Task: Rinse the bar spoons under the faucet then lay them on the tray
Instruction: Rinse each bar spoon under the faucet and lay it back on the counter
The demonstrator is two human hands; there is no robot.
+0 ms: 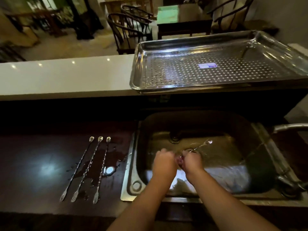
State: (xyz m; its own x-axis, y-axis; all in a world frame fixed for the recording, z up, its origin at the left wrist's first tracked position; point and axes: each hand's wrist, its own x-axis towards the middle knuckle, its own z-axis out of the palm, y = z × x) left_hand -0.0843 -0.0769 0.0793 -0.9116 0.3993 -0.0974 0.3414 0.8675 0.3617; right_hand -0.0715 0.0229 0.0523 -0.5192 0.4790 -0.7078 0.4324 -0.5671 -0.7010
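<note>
Both my hands are over the steel sink (260,130). My right hand (191,160) grips a bar spoon (202,145) whose bowl points up and to the right, near the water stream. My left hand (164,160) is closed beside it, touching the spoon's lower end. Water runs from the faucet (290,127) at the right down into the basin. Three more bar spoons (87,167) lie side by side on the dark wet counter left of the sink, bowls away from me, forked ends near me. The perforated steel tray (138,72) sits on the raised white ledge behind the sink, with nothing on it.
A white ledge (66,77) runs across behind the dark counter (33,172). Water puddles lie around the three spoons. Chairs and tables stand in the room beyond the ledge. The tap handle base (290,185) sits at the sink's right rim.
</note>
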